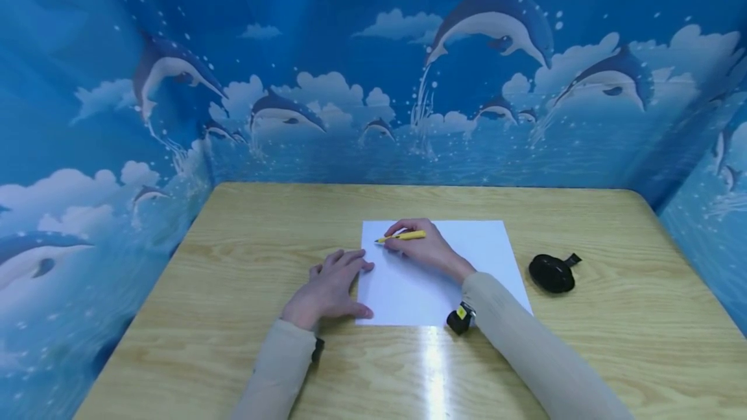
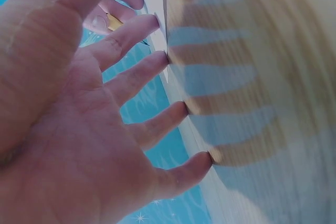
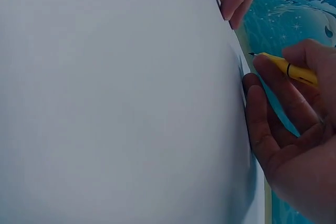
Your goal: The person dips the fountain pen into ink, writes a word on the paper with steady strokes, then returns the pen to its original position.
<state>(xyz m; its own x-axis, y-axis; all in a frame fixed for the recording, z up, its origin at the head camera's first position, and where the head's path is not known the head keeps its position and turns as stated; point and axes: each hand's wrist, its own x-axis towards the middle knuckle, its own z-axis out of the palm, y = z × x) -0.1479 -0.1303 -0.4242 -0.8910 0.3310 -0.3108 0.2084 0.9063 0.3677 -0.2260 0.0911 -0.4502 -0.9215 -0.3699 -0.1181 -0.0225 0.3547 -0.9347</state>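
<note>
A white sheet of paper [image 1: 420, 297] lies on the wooden table. My right hand [image 1: 426, 245] is over its upper left part, pinching a yellow fountain pen [image 1: 411, 235] between thumb and fingers. In the right wrist view the pen's dark nib [image 3: 252, 54] points away from the hand, a little above the sheet, while the lower fingers rest at the paper. At the sheet's left edge my left hand [image 1: 332, 287] is spread, its thumb and index fingertip on the paper's border. The left wrist view shows the other fingertips [image 2: 202, 161] touching the tabletop.
To the right of the paper lies a black rounded object [image 1: 551, 273] with a short tab. The wooden table [image 1: 262, 212] reaches back to a blue curtain [image 1: 327, 11] printed with dolphins, which also hangs along both sides. A wrist camera [image 1: 459, 320] sits under the right sleeve.
</note>
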